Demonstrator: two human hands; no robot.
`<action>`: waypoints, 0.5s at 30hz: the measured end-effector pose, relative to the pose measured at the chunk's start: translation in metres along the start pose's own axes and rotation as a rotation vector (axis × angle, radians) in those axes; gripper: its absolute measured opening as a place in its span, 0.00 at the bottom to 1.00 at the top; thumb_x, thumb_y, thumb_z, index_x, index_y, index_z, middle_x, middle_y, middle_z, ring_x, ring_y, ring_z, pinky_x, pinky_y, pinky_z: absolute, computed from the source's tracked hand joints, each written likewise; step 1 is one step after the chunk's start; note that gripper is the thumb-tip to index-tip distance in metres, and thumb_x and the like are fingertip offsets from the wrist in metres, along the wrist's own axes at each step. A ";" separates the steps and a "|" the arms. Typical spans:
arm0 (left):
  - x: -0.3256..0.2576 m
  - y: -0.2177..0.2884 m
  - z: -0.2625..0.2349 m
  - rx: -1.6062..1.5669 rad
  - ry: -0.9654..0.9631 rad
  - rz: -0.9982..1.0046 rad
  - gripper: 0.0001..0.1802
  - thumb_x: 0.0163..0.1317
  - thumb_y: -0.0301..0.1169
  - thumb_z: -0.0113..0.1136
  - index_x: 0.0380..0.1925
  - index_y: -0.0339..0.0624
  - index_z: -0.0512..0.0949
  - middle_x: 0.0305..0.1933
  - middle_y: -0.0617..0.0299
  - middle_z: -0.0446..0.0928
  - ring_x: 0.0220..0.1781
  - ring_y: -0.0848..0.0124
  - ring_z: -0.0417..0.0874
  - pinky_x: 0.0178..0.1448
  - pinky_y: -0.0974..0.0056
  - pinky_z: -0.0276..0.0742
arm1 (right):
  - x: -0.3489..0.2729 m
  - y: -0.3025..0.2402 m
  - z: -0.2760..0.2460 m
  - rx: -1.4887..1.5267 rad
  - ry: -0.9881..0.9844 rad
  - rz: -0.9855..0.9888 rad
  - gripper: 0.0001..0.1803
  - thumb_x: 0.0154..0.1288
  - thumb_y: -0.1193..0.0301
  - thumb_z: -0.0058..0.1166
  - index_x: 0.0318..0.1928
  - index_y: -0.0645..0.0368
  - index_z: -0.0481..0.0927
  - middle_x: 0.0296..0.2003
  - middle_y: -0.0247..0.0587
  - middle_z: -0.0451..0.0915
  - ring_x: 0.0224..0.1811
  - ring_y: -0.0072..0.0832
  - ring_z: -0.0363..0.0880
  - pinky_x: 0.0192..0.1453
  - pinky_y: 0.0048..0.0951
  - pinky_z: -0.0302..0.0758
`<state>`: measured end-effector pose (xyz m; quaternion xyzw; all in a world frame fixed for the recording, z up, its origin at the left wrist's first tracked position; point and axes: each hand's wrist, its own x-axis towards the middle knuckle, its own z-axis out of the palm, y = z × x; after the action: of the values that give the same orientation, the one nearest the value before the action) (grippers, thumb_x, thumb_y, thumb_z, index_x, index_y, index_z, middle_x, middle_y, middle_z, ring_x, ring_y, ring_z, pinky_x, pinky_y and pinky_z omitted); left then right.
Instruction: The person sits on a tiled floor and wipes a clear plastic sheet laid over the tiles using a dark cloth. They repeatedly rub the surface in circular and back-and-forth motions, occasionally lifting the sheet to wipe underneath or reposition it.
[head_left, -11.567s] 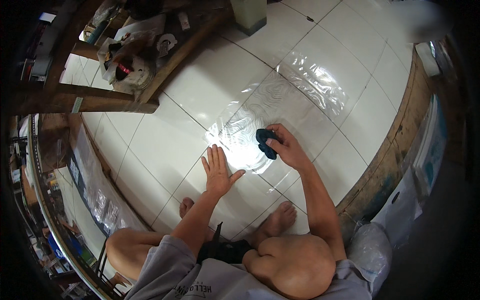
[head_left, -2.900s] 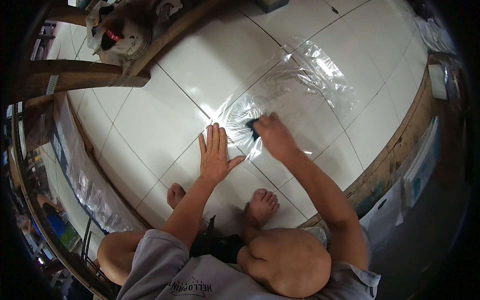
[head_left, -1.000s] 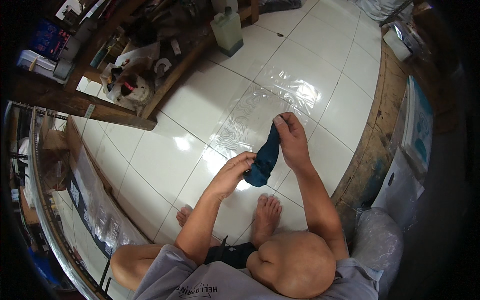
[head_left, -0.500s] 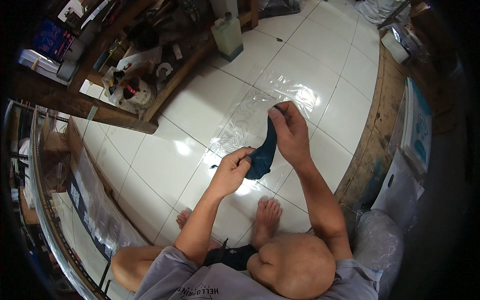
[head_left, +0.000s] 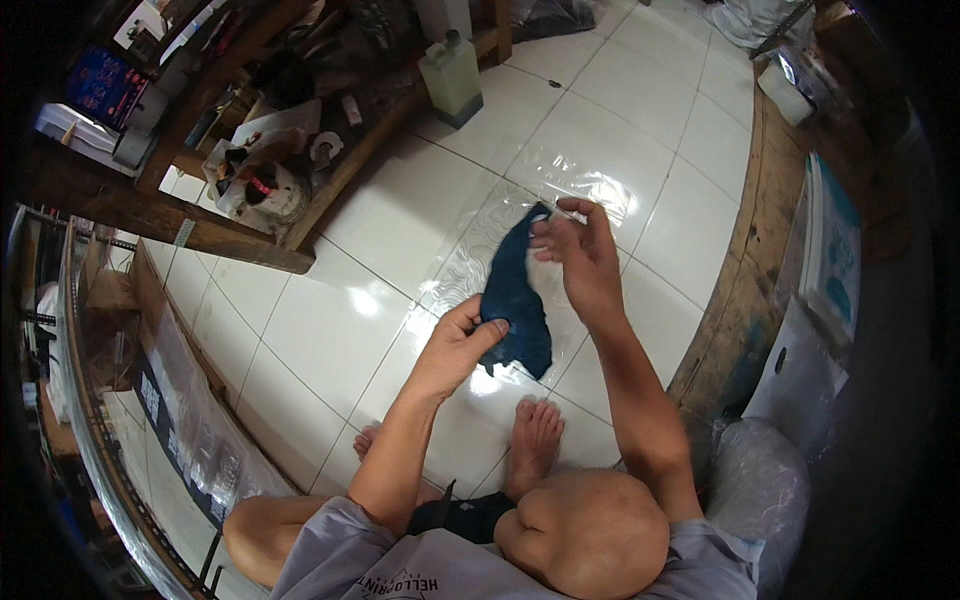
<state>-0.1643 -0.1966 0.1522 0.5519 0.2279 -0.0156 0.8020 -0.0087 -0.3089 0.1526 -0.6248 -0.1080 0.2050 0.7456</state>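
A piece of dark teal cloth (head_left: 515,300), narrow at its far tip and wide and ragged at the near end, hangs above the tiled floor. My left hand (head_left: 458,345) grips its left edge, thumb lying on top. Beside the far, narrow part is my right hand (head_left: 580,245). Its fingers are loosely bent and apart, very close to the cloth's edge; whether a fingertip touches it I cannot make out. Beneath the cloth a clear plastic sheet (head_left: 480,240) with wavy lines lies on the floor.
A wooden shelf (head_left: 340,170) at the far left bears tools and a stained pot (head_left: 280,190). By its end stands a jug of yellowish liquid (head_left: 452,85). Along the right runs a wooden board (head_left: 725,290), with flat packages (head_left: 833,250) leaning beyond it. My bare foot (head_left: 536,435) is below.
The cloth has turned from edge-on to showing its broad face. My right hand has loosened from the far tip, while my left hand keeps hold and has shifted slightly left.
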 end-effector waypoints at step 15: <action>0.006 0.015 -0.025 -0.412 0.209 0.225 0.11 0.71 0.31 0.52 0.48 0.40 0.79 0.47 0.59 0.83 0.47 0.70 0.84 0.54 0.63 0.80 | -0.036 0.017 -0.029 -0.258 -0.535 0.115 0.13 0.65 0.69 0.61 0.44 0.67 0.80 0.28 0.32 0.77 0.31 0.17 0.72 0.36 0.24 0.70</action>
<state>-0.1638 -0.1674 0.1560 0.3971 0.2450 0.1774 0.8665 -0.0317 -0.3478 0.1335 -0.6432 -0.2901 0.3888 0.5925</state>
